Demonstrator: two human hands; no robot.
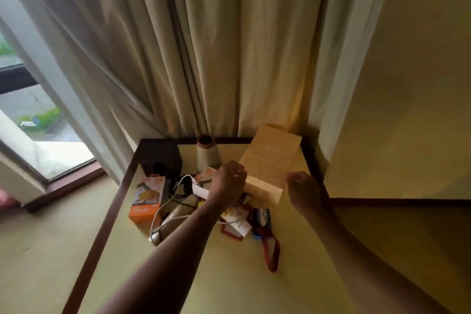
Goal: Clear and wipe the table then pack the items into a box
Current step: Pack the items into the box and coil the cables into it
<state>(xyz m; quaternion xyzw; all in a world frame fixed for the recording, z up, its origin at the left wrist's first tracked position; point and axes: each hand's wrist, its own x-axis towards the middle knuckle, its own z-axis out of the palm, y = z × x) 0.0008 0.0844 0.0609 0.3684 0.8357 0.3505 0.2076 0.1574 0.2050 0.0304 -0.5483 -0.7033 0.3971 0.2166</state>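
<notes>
A tan cardboard box [271, 160] stands tilted at the back right of the cream table [229, 275]. My left hand [230, 181] is closed on the box's near left corner. Just off the near right corner, my right hand [303, 188] has its fingers curled; contact with the box is unclear. In front of the box lies a heap: an orange carton [146, 199], a white charger block [200, 190] with its cable, a beige device [175, 214], a white tube [238, 223], a blue packet [263, 218] and a red lanyard [270, 252]. No cloth is in view.
A dark cube [161, 158] and a cream cone-shaped vase [206, 154] stand at the table's back edge. Curtains [204, 46] hang close behind. A wall [407, 109] closes the right side, and a window [38, 122] is at the left above carpeted floor.
</notes>
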